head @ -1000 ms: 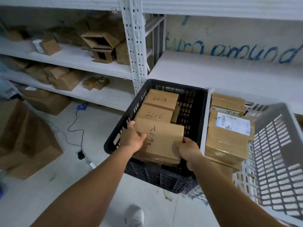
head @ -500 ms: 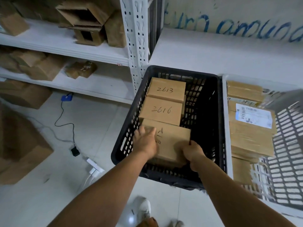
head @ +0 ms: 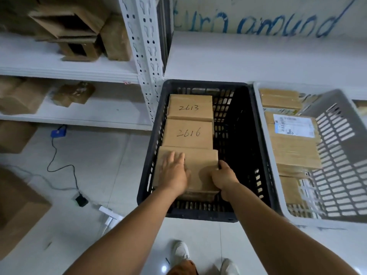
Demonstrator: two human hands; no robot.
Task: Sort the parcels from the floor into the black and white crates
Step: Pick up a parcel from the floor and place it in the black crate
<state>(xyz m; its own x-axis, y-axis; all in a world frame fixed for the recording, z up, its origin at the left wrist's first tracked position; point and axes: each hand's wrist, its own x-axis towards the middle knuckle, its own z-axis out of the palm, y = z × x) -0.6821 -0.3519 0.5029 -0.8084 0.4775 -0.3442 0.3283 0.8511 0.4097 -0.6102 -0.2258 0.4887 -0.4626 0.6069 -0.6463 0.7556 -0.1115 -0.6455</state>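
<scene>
White metal shelving [head: 145, 56] stood over a pale tiled floor [head: 103, 175]; blue scrawl [head: 258, 24] marked the white wall, and a black cable [head: 59, 165] trailed below.

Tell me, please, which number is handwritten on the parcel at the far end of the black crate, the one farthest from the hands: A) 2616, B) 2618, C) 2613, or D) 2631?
C: in the black crate, the far parcel reads 2613, the middle parcel reads 2616, and the near parcel lies under the left hand and right hand.
</scene>
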